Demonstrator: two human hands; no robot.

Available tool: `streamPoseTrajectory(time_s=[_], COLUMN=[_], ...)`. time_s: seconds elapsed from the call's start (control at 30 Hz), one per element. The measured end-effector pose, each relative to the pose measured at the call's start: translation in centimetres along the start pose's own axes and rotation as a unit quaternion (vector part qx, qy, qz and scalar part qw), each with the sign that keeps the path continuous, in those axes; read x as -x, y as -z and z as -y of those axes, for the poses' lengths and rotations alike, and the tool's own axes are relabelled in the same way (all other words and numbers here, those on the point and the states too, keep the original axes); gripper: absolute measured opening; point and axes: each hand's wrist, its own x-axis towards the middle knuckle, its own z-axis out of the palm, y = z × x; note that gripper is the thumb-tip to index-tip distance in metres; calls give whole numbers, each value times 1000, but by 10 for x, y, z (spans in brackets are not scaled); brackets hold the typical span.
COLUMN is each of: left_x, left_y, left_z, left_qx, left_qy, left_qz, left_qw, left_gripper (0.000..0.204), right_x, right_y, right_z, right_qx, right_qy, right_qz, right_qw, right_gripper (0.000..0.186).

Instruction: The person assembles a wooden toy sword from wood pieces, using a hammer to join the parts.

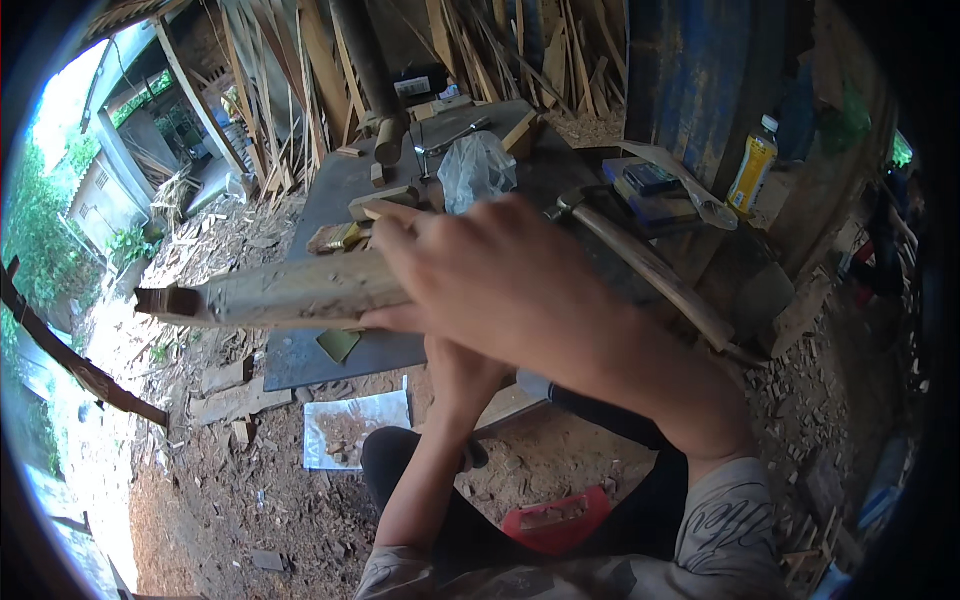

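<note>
A long, rounded piece of wood (300, 290) with a dark notched end points to the left above the table. My right hand (490, 265) crosses over it, slightly blurred, its fingers closed around the near part of the wood. Below it, my left hand (462, 375) reaches up against the wood's near end, its fingers hidden behind the right hand. A brush (338, 238) with a yellow band lies just beyond the wood. To the right of my hands a hammer (650, 265) with a wooden handle rests on the dark table (300, 365).
A clear plastic bag (478, 172) and wood blocks sit on the table's far half. A yellow bottle (754, 167) stands at the right, near a blue box (655, 185). Wood strips (290, 90) lean at the back. A red dustpan-like tray (558, 520) lies between my legs.
</note>
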Motion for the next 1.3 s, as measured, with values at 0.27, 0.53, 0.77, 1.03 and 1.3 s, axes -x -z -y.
streamPoseTrajectory(time_s=[0.27, 0.53, 0.77, 1.03, 1.3], left_x=[-23, -24, -38, -22, -16], left_y=[-1, 17, 27, 23, 18], left_z=[-26, -1, 24, 26, 14], left_qx=[58, -91, -290, -284, -226], left_qy=[-117, -102, -39, -61, -42], left_qz=[49, -3, -53, -44, -92], left_qw=[990, 991, 955, 956, 969], left_gripper=[70, 43, 32, 14, 11], right_x=[51, 63, 47, 58, 67], right_y=[39, 16, 10, 23, 32], right_z=[-76, -113, -109, -99, -97], right_qx=[-108, -148, -160, -127, -124], right_qy=[-127, -146, -129, -128, -102], right_qz=[-37, -12, -2, 15, 12], right_qw=[985, 978, 979, 984, 987], right_gripper=[59, 58, 58, 61, 60])
